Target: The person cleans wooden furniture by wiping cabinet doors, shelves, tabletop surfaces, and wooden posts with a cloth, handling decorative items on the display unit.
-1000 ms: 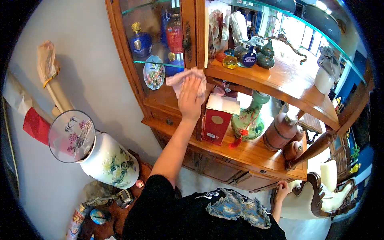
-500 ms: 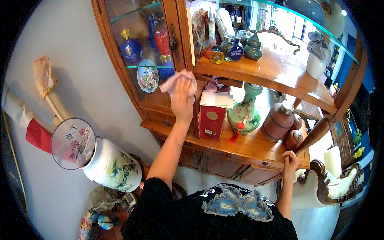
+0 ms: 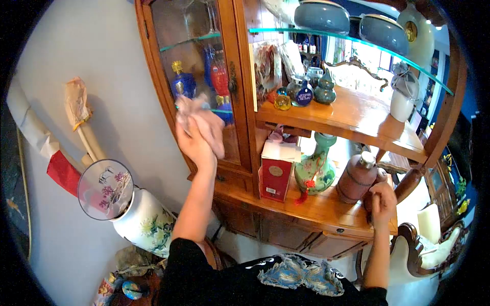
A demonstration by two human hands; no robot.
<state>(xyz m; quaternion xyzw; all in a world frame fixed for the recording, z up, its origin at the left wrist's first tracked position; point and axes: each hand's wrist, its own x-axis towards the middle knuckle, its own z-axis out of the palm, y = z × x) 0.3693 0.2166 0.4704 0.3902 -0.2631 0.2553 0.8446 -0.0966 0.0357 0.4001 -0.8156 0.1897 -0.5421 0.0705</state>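
Plainly, you are partway through working the cloth over the cabinet's glass door: your left hand grips it, bunched, in front of the lower pane, though whether it presses on the glass is hard to tell. No mark on the pane separates what is done from what is left, so how much has been covered can't be judged. Your right hand hangs curled near the brown bottle; nothing shows in it, but you can't tell here how tightly it is closed or whether it touches anything. The cloth is soft, pale pink and crumpled, a little blurred. Around the pane runs a smooth, glossy orange-brown wooden frame, and behind it stand a rounded blue bottle with a gold top and a red bottle. Beside the door sit a squared red box with a pale top, then a shiny green vase, wide-bellied and narrow-necked, with a red tassel. The brown bottle looks duller, with a metallic cap.
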